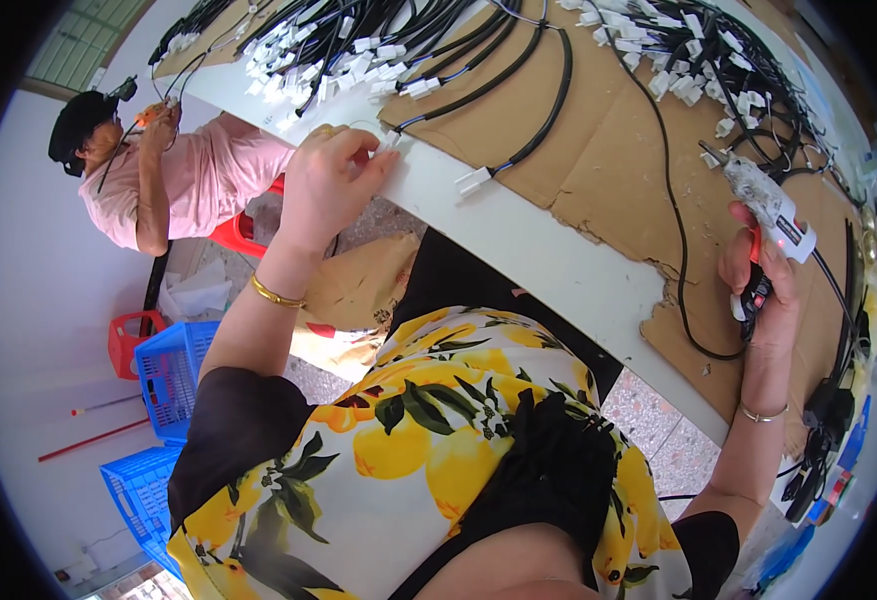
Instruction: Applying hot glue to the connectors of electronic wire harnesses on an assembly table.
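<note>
My right hand (pixel 763 262) is closed around a hot glue gun (pixel 793 235) with a white body, red trigger and black handle. Its nozzle points up toward the far side of the cardboard. At the table's edge, my left hand (pixel 333 175) has its thumb and fingers pinched at a small white connector (pixel 391 137) on the end of a black cable (pixel 473 98). The fingertips partly hide that connector. Just right of it, another white plug connector (pixel 474 182) lies at the end of a curved black cable (pixel 556 110).
Bundles of black cables with white connectors (pixel 343 60) cover the far table, with another heap (pixel 698 60) at the far right. Torn cardboard (pixel 618 150) lies on the white table (pixel 558 250). A seated co-worker (pixel 188 185) handles a cable at left, above blue crates (pixel 178 365).
</note>
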Motion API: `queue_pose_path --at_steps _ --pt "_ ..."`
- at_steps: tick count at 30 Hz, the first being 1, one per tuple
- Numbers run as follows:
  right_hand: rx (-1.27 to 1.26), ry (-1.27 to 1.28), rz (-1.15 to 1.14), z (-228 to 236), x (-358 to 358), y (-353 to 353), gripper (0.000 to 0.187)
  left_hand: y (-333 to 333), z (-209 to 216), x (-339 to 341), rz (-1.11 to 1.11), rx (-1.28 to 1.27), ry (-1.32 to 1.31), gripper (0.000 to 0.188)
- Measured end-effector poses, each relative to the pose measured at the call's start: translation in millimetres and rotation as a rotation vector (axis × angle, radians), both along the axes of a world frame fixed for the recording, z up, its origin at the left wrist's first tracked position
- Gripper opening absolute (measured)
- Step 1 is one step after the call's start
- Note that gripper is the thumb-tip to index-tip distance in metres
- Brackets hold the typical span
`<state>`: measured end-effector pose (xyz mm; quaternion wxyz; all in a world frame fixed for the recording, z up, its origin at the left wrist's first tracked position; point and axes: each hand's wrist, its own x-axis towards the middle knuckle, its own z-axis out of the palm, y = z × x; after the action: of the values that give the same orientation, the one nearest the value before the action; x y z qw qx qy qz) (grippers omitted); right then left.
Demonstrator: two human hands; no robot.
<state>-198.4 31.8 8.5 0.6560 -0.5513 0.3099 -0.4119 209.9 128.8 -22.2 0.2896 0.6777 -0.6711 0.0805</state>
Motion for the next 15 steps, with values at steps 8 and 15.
queue_pose_path --at_steps 8,15 --pt "-0.008 0.015 0.010 0.5 -3.1 3.4 0.050 -33.2 17.2 -20.2 -0.044 -0.156 -0.042 0.017" --pt "-0.013 0.061 -0.004 3.5 3.4 3.4 0.050 -46.5 13.7 -2.0 -0.047 -0.197 0.007 0.021"
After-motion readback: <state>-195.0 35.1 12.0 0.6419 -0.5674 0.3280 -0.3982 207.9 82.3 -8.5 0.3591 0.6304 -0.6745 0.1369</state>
